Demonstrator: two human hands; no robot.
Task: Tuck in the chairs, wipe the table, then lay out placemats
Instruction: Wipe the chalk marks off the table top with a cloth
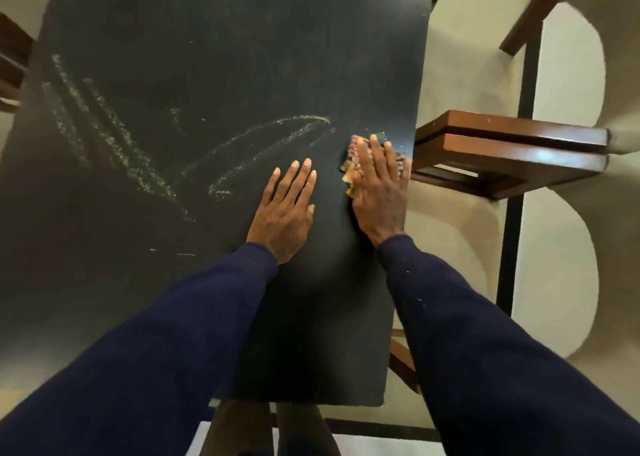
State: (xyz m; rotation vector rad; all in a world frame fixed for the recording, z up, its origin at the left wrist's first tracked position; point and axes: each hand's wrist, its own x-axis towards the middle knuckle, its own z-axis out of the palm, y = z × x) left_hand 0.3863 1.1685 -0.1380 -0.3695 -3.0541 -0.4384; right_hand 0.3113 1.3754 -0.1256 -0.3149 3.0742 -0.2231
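The table (207,40) has a dark, matt top. A patterned cloth (349,173) lies flat on it at the right edge. Pale smears (242,144) arc over the top left of the cloth, and more streaks (104,137) lie farther left. The left hand (284,213) rests flat just left of the cloth.

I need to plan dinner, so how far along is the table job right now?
The wooden chair on the right sits against the table edge, so tucking looks done there. Wiping is in hand: the right hand presses a cloth flat near that edge, the left hand rests beside it, streaks show. No placemats are in view.
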